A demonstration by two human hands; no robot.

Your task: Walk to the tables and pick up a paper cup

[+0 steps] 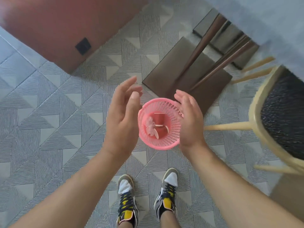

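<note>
two bare hands flanking a pink basket

forearms are reaching in from the bottom edge, nearest the lens, and ending in the left hand (122, 120) and the right hand (190, 122), both spread wide with relaxed fingers and holding nothing. palms are facing each other across a gap, and sitting in that gap, lower down on the floor, is the pink basket (172, 140), a round mesh bin standing upright. whether either hand is touching its rim cannot be told; the right hand is overlapping the basket's far right edge from this angle, and the left hand is hanging just beside its left wall.

inside the basket are lying a dark red paper cup (159, 120), a crumpled pale pink scrap (150, 126) and some cream-edged pieces that are too small to identify.

below the hands, toward the person, two sneakers (127, 201) with yellow panels and dark laces are standing on the striped triangle-patterned floor (54, 112). beyond the fingertips a dark brown table base (181, 69) with slanting legs is resting on the floor. off to the right of the right hand a pale wooden chair (269, 122) with a dark woven seat is standing well apart from the basket. far beyond the left hand a reddish-brown cabinet (65, 27) is filling the upper corner.
</note>
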